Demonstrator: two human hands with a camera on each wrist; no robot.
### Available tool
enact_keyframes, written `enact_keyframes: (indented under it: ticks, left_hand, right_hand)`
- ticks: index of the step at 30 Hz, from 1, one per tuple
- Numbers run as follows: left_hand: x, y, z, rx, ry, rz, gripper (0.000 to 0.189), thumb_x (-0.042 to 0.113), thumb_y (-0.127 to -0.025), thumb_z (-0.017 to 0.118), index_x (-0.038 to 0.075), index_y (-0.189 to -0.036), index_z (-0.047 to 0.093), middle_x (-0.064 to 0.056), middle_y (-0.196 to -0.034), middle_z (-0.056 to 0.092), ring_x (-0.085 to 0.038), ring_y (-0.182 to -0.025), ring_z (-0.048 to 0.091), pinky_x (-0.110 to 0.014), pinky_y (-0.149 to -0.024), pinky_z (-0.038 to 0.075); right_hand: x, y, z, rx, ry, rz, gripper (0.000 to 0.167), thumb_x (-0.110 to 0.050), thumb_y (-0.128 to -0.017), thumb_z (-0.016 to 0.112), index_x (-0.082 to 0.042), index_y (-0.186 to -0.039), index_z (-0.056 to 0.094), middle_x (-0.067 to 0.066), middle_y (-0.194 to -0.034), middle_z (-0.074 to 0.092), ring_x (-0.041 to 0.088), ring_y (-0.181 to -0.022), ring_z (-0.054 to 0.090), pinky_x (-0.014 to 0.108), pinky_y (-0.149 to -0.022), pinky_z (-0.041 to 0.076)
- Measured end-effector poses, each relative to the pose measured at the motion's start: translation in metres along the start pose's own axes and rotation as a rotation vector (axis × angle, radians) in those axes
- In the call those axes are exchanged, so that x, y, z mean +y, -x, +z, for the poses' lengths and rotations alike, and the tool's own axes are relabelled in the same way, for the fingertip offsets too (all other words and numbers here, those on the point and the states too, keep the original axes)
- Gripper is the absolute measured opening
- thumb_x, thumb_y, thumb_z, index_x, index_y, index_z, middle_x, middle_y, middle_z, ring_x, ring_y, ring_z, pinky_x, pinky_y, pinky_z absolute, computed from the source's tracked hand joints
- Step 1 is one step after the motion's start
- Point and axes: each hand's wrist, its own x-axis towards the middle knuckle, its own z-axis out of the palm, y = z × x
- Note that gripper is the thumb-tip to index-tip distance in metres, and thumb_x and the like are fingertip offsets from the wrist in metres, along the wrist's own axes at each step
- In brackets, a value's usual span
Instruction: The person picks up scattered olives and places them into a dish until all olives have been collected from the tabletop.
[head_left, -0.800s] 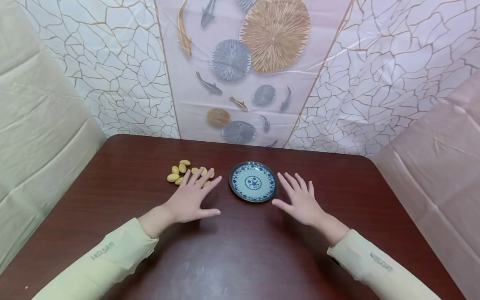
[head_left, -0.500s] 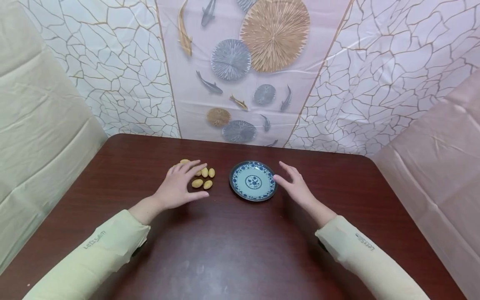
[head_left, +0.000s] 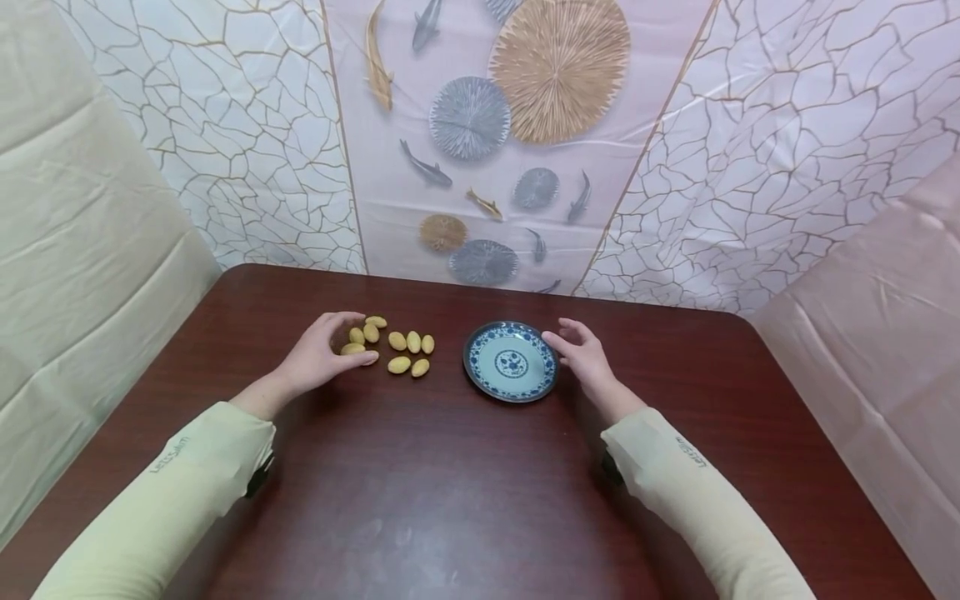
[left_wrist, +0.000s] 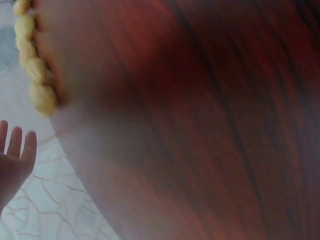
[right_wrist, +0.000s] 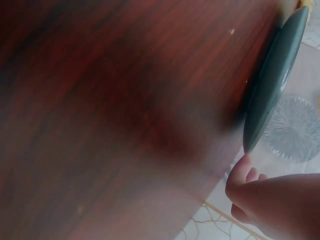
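Note:
Several small, yellow, oval, potato-like pieces lie in a loose group on the dark wooden table, left of the plate. My left hand is at the group's left end, thumb and fingers spread apart around the leftmost pieces. In the left wrist view its fingers extend beside the row of yellow pieces. A round plate with a blue floral border and dark rim lies at the table's middle. My right hand pinches its right rim, thumb at the edge and fingers curled; the right wrist view shows a fingertip against the rim.
The dark red-brown table ends at the back against a patterned cloth with fish and round motifs. Pale cloth walls rise on both sides. Light sleeves cover both forearms.
My left hand has moved left, uncovering the right-hand yellow pieces. My right hand has come in closer to the plate's rim, and its fingers have curled. The plate stays in place.

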Motion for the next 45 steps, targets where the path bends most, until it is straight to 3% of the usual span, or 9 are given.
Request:
enact_keyframes:
  ticks: [4, 9, 18, 27, 45]
  left_hand:
    - [-0.011, 0.001, -0.002, -0.023, 0.035, -0.055, 0.062, 0.029, -0.08, 0.074, 0.003, -0.13, 0.048, -0.021, -0.128, 0.048, -0.036, -0.117, 0.049, -0.049, -0.097, 0.042]
    - [-0.02, 0.003, -0.002, -0.056, 0.022, -0.078, 0.058, 0.027, -0.081, 0.073, 0.0, -0.127, 0.049, -0.023, -0.124, 0.053, -0.037, -0.109, 0.055, -0.049, -0.094, 0.044]
    - [-0.029, 0.003, 0.002, -0.067, -0.005, -0.031, 0.043, 0.012, -0.082, 0.071, -0.003, -0.12, 0.056, -0.022, -0.116, 0.059, -0.034, -0.1, 0.06, -0.047, -0.09, 0.046]
    - [-0.031, -0.002, 0.003, -0.038, -0.056, -0.006, 0.026, 0.0, -0.081, 0.066, -0.005, -0.107, 0.06, -0.021, -0.103, 0.063, -0.032, -0.091, 0.06, -0.045, -0.084, 0.048]
    - [-0.029, -0.006, 0.003, -0.015, -0.044, -0.02, 0.02, 0.003, -0.084, 0.064, -0.005, -0.102, 0.06, -0.02, -0.097, 0.065, -0.029, -0.086, 0.061, -0.04, -0.08, 0.048]
  right_hand:
    - [0.003, -0.003, 0.003, 0.01, -0.009, 0.043, 0.062, -0.025, -0.091, 0.061, -0.006, -0.144, 0.033, 0.019, -0.145, 0.035, 0.03, -0.129, 0.039, 0.045, -0.107, 0.036]
    - [0.011, -0.005, 0.008, 0.011, 0.018, 0.098, 0.057, -0.021, -0.091, 0.061, -0.006, -0.141, 0.039, 0.019, -0.141, 0.039, 0.029, -0.127, 0.038, 0.043, -0.107, 0.034]
    - [0.022, -0.011, 0.006, 0.056, 0.089, 0.155, 0.044, 0.0, -0.09, 0.055, -0.007, -0.133, 0.052, 0.018, -0.131, 0.05, 0.024, -0.113, 0.048, 0.033, -0.093, 0.042]
    - [0.018, -0.009, 0.004, 0.019, 0.105, 0.173, 0.041, 0.001, -0.092, 0.05, -0.007, -0.132, 0.053, 0.016, -0.135, 0.049, 0.025, -0.115, 0.047, 0.036, -0.099, 0.041]
    - [0.016, -0.008, 0.003, 0.019, 0.078, 0.156, 0.043, 0.002, -0.091, 0.052, -0.005, -0.133, 0.051, 0.019, -0.133, 0.051, 0.023, -0.114, 0.05, 0.036, -0.099, 0.043]
